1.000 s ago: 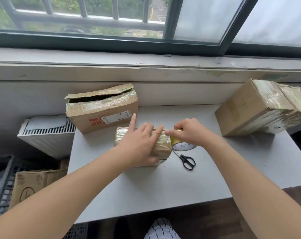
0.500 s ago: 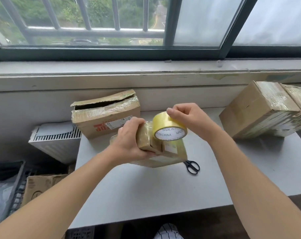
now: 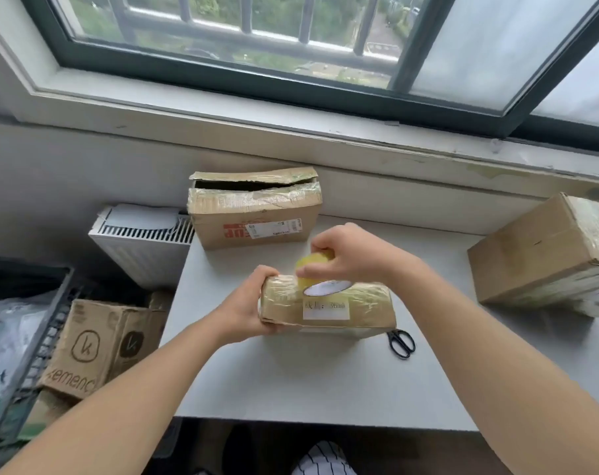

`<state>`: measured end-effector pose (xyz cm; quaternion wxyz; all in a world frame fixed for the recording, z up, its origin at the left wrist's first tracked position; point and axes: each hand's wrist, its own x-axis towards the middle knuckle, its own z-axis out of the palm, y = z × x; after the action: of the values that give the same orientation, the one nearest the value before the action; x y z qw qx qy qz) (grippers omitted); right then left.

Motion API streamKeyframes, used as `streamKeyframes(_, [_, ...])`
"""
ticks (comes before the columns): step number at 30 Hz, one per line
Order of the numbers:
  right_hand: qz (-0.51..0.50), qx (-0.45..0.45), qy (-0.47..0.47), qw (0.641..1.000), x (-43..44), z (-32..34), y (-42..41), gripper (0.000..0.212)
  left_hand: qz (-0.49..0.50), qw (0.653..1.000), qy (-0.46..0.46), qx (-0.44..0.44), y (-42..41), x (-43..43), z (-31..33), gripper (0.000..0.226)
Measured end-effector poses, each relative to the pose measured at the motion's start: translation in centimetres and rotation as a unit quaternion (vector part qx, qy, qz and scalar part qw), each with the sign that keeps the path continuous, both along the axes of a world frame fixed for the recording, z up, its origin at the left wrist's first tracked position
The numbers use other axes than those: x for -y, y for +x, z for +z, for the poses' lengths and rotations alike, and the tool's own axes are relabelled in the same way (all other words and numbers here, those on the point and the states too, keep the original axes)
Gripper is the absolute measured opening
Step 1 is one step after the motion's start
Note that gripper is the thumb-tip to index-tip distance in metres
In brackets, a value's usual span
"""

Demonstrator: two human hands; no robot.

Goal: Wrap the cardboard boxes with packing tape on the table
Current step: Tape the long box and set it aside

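A small cardboard box [image 3: 356,308], shiny with tape and bearing a white label, is held just above the grey table [image 3: 325,382]. My left hand [image 3: 248,305] grips its left end. My right hand [image 3: 351,257] holds the yellow packing tape roll [image 3: 312,269] against the box's top far edge; the roll is partly hidden by my fingers. An open-topped cardboard box [image 3: 253,210] with a red print stands at the table's back. A large taped box [image 3: 548,255] sits at the right.
Black scissors [image 3: 401,342] lie on the table right of the held box. A white radiator [image 3: 144,238] stands left of the table. A crate [image 3: 27,354] and a printed carton [image 3: 99,344] sit on the floor at left. The window sill runs behind.
The small box has been turned so its labelled side faces me. My right hand carried the tape roll from the front over to the top far edge.
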<state>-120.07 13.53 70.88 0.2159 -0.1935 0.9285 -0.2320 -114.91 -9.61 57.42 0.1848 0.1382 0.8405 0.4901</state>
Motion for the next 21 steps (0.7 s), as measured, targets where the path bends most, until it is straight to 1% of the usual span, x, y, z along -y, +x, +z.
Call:
streamKeyframes(1, [-0.003, -0.012, 0.033, 0.999, -0.8, -0.1, -0.2, 0.057, 0.007, 1.000, -0.005, -0.003, 0.3, 0.5, -0.7, 0.084])
streamKeyframes(2, [-0.012, -0.011, 0.044, 0.999, -1.7, -0.2, -0.4, 0.059, 0.009, 1.000, -0.010, -0.011, 0.3, 0.8, -1.1, 0.084])
streamKeyframes(5, [-0.023, 0.019, 0.046, 0.999, -3.4, -0.1, -1.0, 0.061, 0.004, 1.000, -0.009, -0.016, 0.2, 1.2, -1.5, 0.083])
streamKeyframes(7, [-0.034, 0.024, 0.056, 0.998, -4.6, 0.4, -1.7, 0.061, -0.001, 1.000, -0.004, -0.015, 0.0, 1.1, -1.6, 0.083])
streamKeyframes(10, [-0.049, 0.014, 0.106, 0.993, -6.3, 0.6, -2.5, 0.063, -0.001, 1.000, -0.007, -0.017, -0.2, 1.1, -1.8, 0.084])
streamKeyframes(14, [-0.026, -0.031, 0.170, 0.985, -5.6, 0.3, -2.8, 0.061, -0.018, 1.000, -0.021, -0.009, -0.7, 1.1, -1.5, 0.085])
streamKeyframes(18, [-0.030, -0.047, 0.187, 0.981, -5.4, -0.4, -3.1, 0.058, -0.046, 0.998, -0.029, 0.010, -0.7, 1.2, -0.8, 0.085])
streamKeyframes(21, [-0.039, -0.045, 0.186, 0.981, -5.6, -0.6, -3.3, 0.057, -0.029, 0.999, -0.023, 0.027, -0.7, 0.7, 0.0, 0.073])
